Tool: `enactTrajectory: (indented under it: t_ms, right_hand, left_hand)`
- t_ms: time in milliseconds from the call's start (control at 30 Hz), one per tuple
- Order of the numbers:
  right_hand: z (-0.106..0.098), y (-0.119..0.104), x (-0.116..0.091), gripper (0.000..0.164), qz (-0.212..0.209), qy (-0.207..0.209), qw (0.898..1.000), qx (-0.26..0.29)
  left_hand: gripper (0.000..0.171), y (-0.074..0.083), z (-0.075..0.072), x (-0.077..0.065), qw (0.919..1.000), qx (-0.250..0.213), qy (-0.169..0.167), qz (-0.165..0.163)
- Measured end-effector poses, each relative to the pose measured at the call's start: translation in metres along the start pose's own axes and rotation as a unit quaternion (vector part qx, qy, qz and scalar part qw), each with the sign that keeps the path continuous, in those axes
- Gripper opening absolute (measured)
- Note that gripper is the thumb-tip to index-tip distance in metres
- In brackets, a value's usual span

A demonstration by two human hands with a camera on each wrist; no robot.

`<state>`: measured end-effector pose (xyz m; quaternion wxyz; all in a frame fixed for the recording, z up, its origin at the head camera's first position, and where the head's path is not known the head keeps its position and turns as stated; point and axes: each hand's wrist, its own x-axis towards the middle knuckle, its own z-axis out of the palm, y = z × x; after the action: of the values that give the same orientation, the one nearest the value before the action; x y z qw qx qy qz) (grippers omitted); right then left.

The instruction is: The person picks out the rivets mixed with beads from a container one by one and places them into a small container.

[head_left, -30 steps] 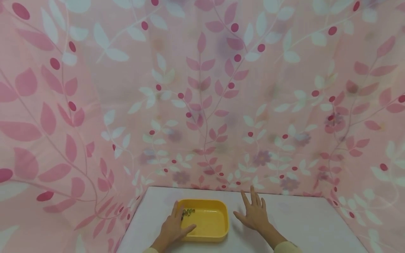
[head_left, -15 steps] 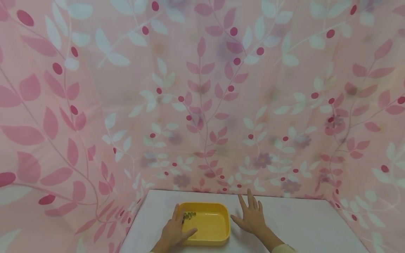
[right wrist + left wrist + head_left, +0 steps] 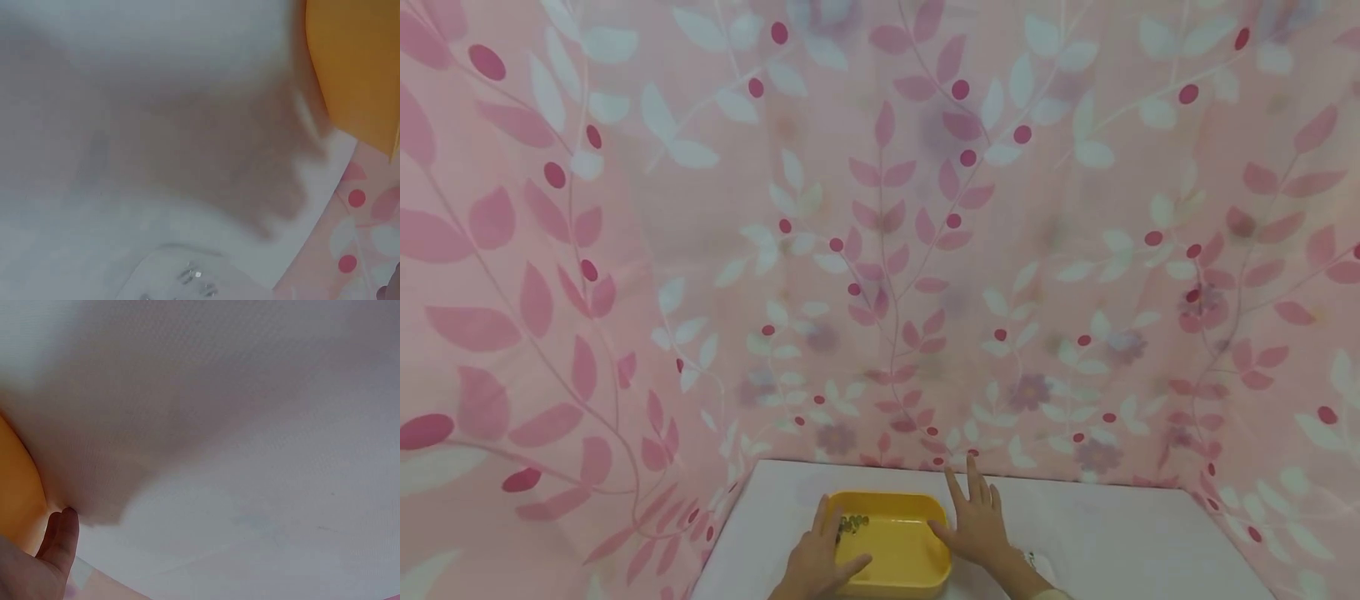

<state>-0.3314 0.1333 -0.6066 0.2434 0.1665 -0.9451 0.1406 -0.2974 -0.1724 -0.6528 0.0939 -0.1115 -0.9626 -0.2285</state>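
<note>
A yellow rectangular tray (image 3: 895, 552) lies on the white tabletop, with several small greenish glassy pieces, like marbles (image 3: 853, 523), clustered at its far left corner. My left hand (image 3: 817, 557) rests at the tray's left side, fingers extended along the rim and thumb spread over the inside. In the left wrist view, the fingers (image 3: 61, 540) stand upright close to the tray's outer wall (image 3: 17, 481). Fingers spread, my right hand (image 3: 979, 523) is at the tray's right side, its thumb overlapping the rim; contact is unclear. Neither hand grips anything.
A small clear or whitish dish (image 3: 1037, 565) holding small shiny bits lies to the right, partly behind my right forearm; the right wrist view shows the dish (image 3: 187, 275) too. Pink leaf-patterned cloth (image 3: 880, 250) hangs behind the table (image 3: 1112, 533) and along both sides.
My right hand has moved left, from beside the tray to its right rim. The small dish now shows by my right forearm. My left hand stays at the tray; the head view has tilted up slightly.
</note>
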Motion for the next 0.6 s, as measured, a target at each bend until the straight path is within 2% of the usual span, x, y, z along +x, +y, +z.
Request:
enactTrajectory:
  t_ms: [167, 433, 600]
  right_hand:
    - [0.013, -0.015, 0.001, 0.089, -0.018, 0.007, 1.000, 0.003]
    - [0.031, -0.033, 0.008, 0.088, -0.020, 0.021, 0.999, 0.032]
    - [0.037, -0.043, 0.015, 0.086, -0.067, 0.046, 0.996, 0.033]
  left_hand:
    - [0.099, 0.000, -0.002, -0.001, 0.9999, 0.011, -0.004, -0.001]
    - [0.099, 0.003, -0.005, -0.001, 0.9999, 0.013, 0.005, 0.001]
    - [0.096, 0.003, -0.002, 0.001, 0.9997, 0.014, 0.018, 0.000]
